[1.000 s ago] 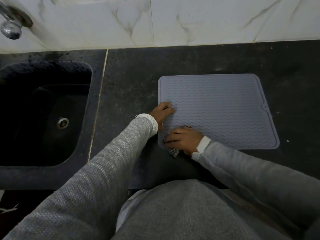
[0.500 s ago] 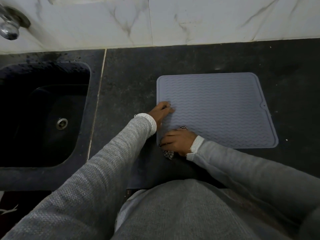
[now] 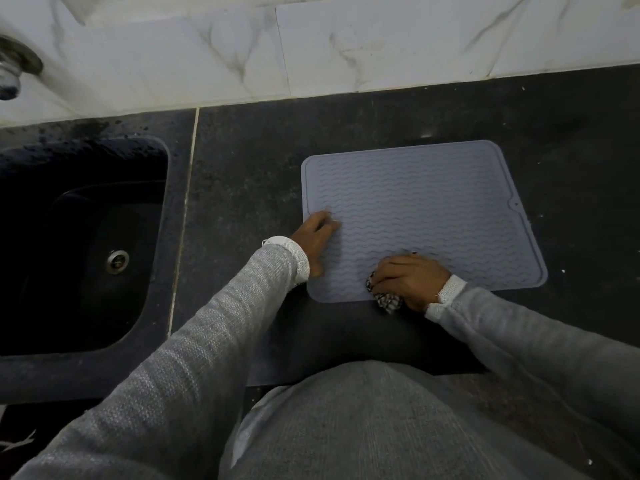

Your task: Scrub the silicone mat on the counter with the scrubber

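Observation:
A grey silicone mat (image 3: 426,209) with wavy ridges lies flat on the dark counter (image 3: 249,174). My left hand (image 3: 317,240) rests on the mat's left edge, fingers lying on its surface. My right hand (image 3: 410,277) grips a dark, patterned scrubber (image 3: 386,299) and presses it on the mat's front edge, near the middle. Most of the scrubber is hidden under my fingers.
A black sink (image 3: 86,244) with a metal drain (image 3: 117,261) is set into the counter at the left. A tap (image 3: 14,69) sticks out of the marble wall (image 3: 346,46) at the top left. The counter's front edge runs just before my body.
My right hand has slid with the scrubber to the right along the mat's front edge, away from the front left corner. My left hand stays on the left edge.

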